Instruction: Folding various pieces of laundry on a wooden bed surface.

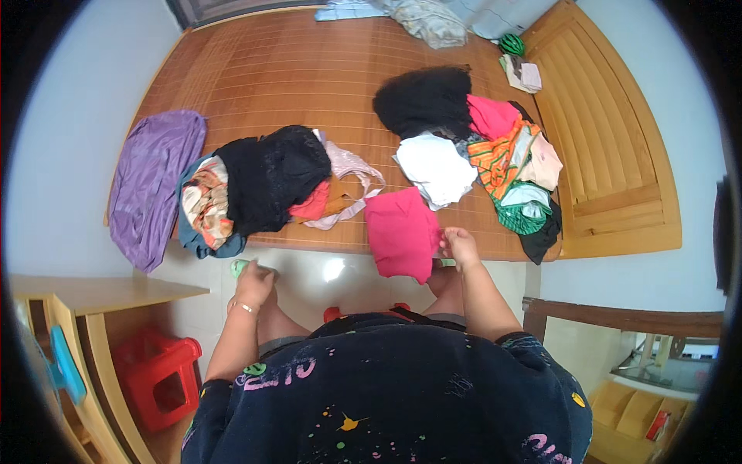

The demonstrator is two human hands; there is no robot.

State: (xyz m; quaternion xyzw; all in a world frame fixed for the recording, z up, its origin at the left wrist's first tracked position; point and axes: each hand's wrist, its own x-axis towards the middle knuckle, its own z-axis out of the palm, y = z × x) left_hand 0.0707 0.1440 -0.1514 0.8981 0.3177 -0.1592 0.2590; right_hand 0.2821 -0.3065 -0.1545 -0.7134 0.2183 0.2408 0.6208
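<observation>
A folded pink garment (402,232) lies at the front edge of the bed, its lower part hanging over. My right hand (461,246) is at its right side with fingers bent; whether they grip the cloth is unclear. My left hand (255,281) rests near my left knee, away from the clothes, and its fingers are partly hidden. Behind the pink garment is a folded white garment (435,168). Black lace clothing (275,177) lies to the left, beside a pale pink strappy garment (348,162). On the right are an orange striped garment (498,159) and a green one (516,217).
A purple bag or cloth (156,185) lies at the bed's left edge. Black fabric (426,98) sits farther back. The wooden headboard (608,145) borders the right. A wooden desk (110,293) and a red plastic stool (162,371) stand at lower left.
</observation>
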